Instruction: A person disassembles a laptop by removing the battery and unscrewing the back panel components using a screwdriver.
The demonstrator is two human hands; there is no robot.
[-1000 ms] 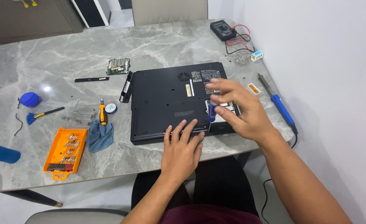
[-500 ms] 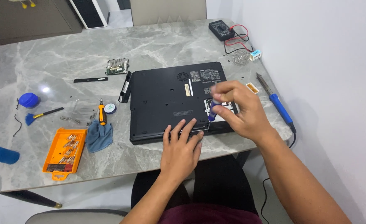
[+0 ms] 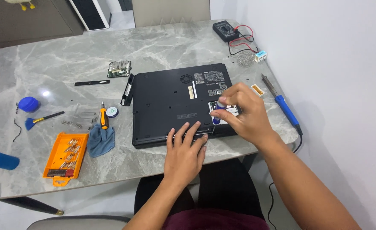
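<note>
Laptop (image 3: pixel 175 102), upturned, table (image 3: pixel 68 55) centre. Left hand (image 3: pixel 185 150), fingers spread flat, at its 6 o'clock edge. Right hand (image 3: pixel 241 111) pinching blue screwdriver (image 3: pixel 217 114) at 4 o'clock.

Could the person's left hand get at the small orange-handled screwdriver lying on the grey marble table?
Probably yes. The left hand rests flat on the black laptop's front edge, holding nothing, and the orange-handled screwdriver lies in the open to its left, beside a blue cloth.
</note>
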